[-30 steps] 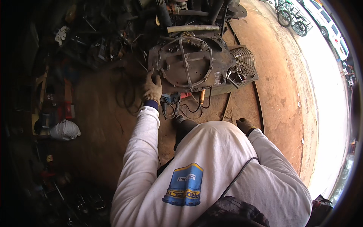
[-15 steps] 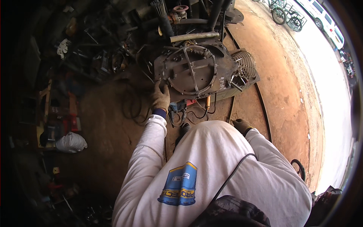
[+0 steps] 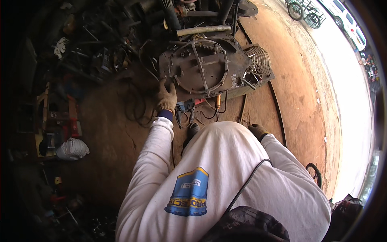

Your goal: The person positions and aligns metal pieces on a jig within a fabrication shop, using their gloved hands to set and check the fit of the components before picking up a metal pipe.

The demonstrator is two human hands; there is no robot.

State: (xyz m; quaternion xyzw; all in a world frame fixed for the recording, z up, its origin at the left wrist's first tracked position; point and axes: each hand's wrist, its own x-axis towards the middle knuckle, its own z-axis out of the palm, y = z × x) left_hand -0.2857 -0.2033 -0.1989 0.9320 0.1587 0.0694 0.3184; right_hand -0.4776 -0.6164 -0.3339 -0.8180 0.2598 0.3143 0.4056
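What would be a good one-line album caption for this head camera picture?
Workshop floor from above: a gloved left hand grips the edge of a rusty round metal plate, the gloved right hand drawn back by the knee.

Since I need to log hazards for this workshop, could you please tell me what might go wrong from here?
1. The gloved left hand rests at the edge of the rusty metal plate with its welded ring; the plate's edge could pinch or cut the fingers if the plate shifts.
2. Cables and a power tool lie on the dirt floor by the person's feet, a likely trip or snag.
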